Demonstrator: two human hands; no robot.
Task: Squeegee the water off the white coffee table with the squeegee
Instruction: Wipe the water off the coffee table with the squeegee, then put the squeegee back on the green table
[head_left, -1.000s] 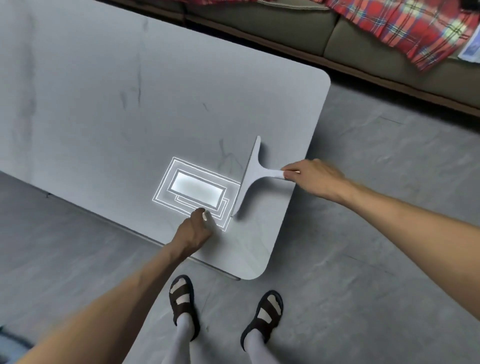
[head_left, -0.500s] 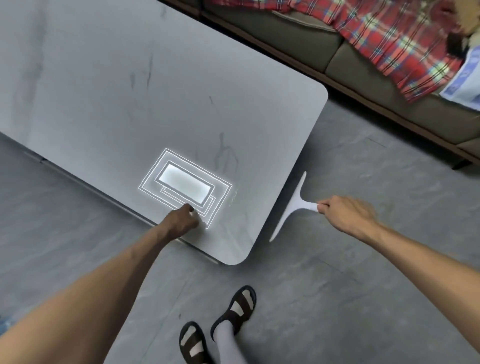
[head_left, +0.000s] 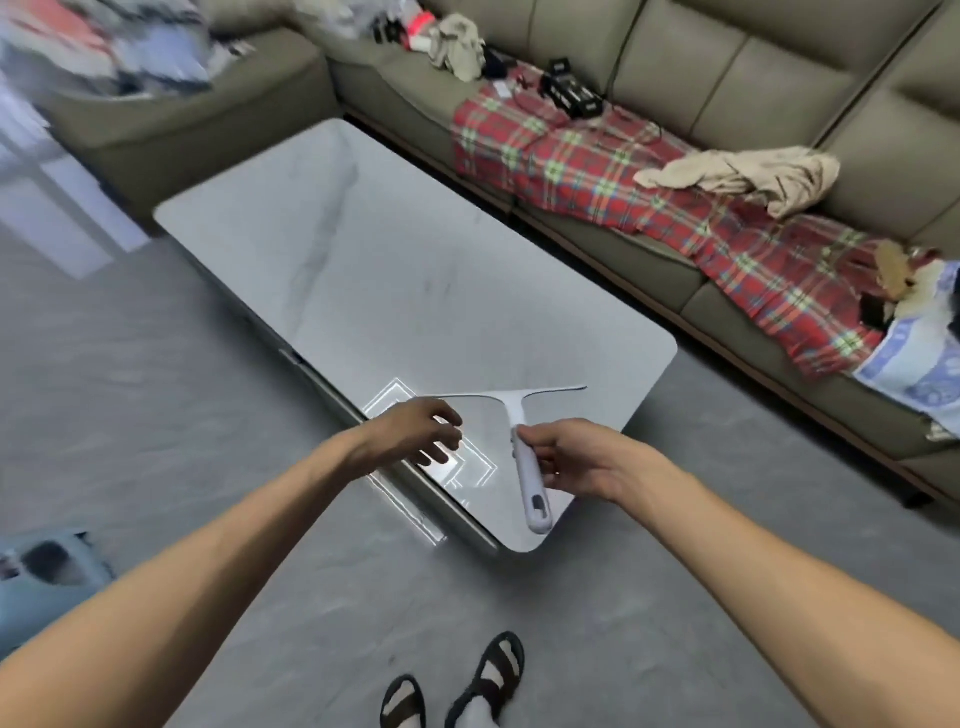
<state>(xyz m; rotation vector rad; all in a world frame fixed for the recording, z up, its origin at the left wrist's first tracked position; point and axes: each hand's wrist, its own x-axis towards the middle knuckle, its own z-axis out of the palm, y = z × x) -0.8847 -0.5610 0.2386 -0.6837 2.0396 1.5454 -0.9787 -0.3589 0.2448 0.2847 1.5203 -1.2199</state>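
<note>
The white coffee table (head_left: 395, 270) stretches away from me, its near rounded corner just below my hands. A white T-shaped squeegee (head_left: 519, 415) is lifted off the tabletop, blade pointing away and level, handle hanging toward me. My right hand (head_left: 576, 457) grips the handle's upper part with its fingers. My left hand (head_left: 421, 431) hovers over the table's near edge, fingers apart, next to the blade's left end, holding nothing. A bright ceiling-light reflection shows on the tabletop under my left hand.
An olive sofa (head_left: 769, 93) wraps the far and right sides, carrying a red plaid blanket (head_left: 675, 208), beige cloths and dark gadgets. Grey tiled floor (head_left: 130, 415) lies to the left and near me. My sandalled feet (head_left: 488, 675) stand below. A pale blue object (head_left: 47, 571) sits low at left.
My head has risen and the whole table now shows. The squeegee went from the tabletop, off the right edge, and up in front of me with the blade turned level. My left hand lifted off the table and opened.
</note>
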